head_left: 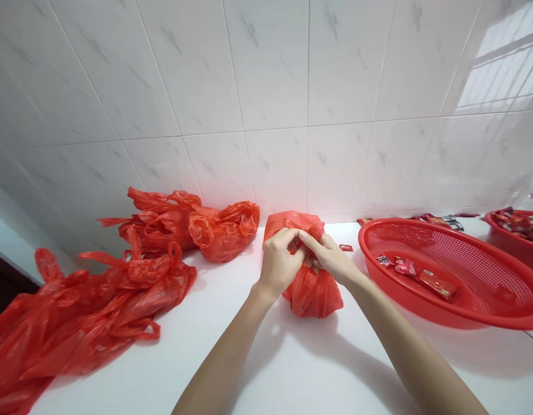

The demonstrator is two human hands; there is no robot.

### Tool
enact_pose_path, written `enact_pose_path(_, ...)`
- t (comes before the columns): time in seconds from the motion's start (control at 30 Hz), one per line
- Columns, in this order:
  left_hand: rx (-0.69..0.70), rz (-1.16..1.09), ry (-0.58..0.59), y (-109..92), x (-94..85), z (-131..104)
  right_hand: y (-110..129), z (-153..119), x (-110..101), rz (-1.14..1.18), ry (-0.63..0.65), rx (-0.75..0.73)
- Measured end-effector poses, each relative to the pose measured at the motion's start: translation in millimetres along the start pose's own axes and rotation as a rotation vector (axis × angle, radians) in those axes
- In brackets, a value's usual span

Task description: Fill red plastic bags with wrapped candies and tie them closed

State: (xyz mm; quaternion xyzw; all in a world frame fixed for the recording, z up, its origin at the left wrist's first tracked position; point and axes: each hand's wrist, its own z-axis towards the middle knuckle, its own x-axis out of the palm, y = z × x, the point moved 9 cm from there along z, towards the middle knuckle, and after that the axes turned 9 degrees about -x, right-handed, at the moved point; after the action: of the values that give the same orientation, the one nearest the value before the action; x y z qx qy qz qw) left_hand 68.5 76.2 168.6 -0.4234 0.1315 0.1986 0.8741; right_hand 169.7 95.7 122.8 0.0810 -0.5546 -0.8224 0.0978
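A red plastic bag (313, 294) sits on the white surface close to the tiled wall, bulging with contents I cannot make out. My left hand (281, 258) and my right hand (327, 256) meet over its top, fingers closed on the gathered plastic. Both thumbs come close together there, and the pinched part is mostly hidden behind the hands. Just right of the bag lies a small red packet (346, 248).
Several filled red bags (225, 233) stand along the wall on the left, with more crumpled red bags (97, 311) nearer. On the right, a red plastic basket (422, 230) holds a few wrapped packets (437, 283). Another red basket (514, 245) with packets stands beyond it.
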Motion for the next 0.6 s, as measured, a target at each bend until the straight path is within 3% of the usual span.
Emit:
enact_pose_path(0.13, -0.135, -0.177, 0.063, 14.5, 4.1, 4.5, -6.7, 2.0, -5.4, 0.031, -0.034, 0.031)
enact_pose_path(0.27, -0.432, -0.337, 0.042, 48.1, 0.0, 10.5, -11.4, 3.4, -8.3, 0.101, -0.048, 0.079)
enact_pose_path(0.33, -0.545, -0.416, 0.113, 57.7, 4.4, 10.6, -10.8, 3.4, -7.2, 0.114, -0.025, 0.086)
enact_pose_path(0.47, -0.597, -0.545, 0.387, 51.1, 19.3, 7.1, -8.4, 2.7, -4.6, 0.123, 0.021, 0.087)
enact_pose_path(0.6, -0.613, -0.483, 0.481, 48.7, 19.9, 3.1, -11.1, 1.3, -9.9, 0.132, -0.033, 0.134)
